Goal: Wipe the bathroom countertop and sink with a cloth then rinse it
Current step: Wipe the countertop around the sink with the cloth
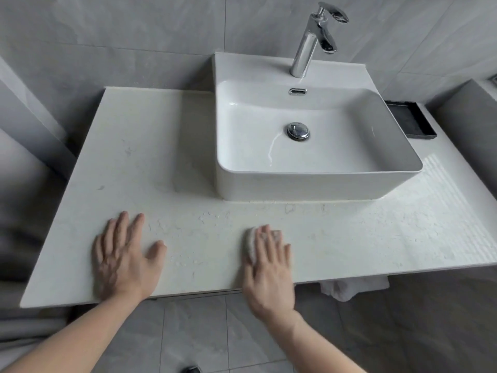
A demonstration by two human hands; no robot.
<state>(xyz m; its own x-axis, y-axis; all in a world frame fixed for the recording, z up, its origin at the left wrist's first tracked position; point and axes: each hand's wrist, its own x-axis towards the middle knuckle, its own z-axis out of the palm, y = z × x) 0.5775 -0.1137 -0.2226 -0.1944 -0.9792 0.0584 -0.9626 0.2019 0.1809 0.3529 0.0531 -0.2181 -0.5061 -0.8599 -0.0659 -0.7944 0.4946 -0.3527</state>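
Near the table's (80,238) front edge, the right hand (269,267) lies flat with straight fingers pressing the cloth (251,242), which peeks out beneath them. The left hand (123,254) rests spread, palm down, beside it. Beyond stands the sink (295,184).

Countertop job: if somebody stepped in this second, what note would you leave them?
Left hand: flat on the countertop, holding nothing.
Right hand: straight fingers pressing the white cloth onto the front strip, before the sink.
Done: can't tell how much is wiped; droplets show between the hands.
Left: judging by that, finish the counter, wipe the sink, then rinse the cloth under the faucet, which isn't running.
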